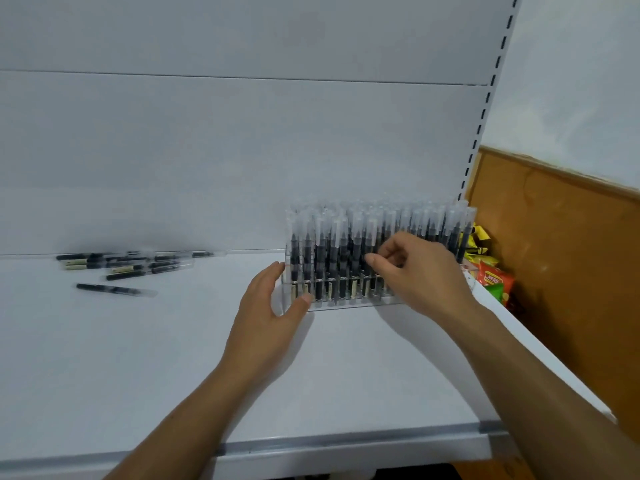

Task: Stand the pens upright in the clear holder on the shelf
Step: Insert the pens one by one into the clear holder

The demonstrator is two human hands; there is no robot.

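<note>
at the front left corner of the clear holder (346, 302), the left hand (266, 306) is bracing it, straight fingers lying along its side and thumb pressing its front, while the right hand (419, 275) is reaching among the upright pens (332, 251) with curled fingers; whether thumb and forefinger are pinching one cannot be told. the packed holder is sitting toward the right end of a white shelf (173, 358), loose pens (128, 266) are lying flat well to its left, and snack packets (491, 277) are showing beyond the shelf's right edge beside a brown wall (571, 271).
</note>
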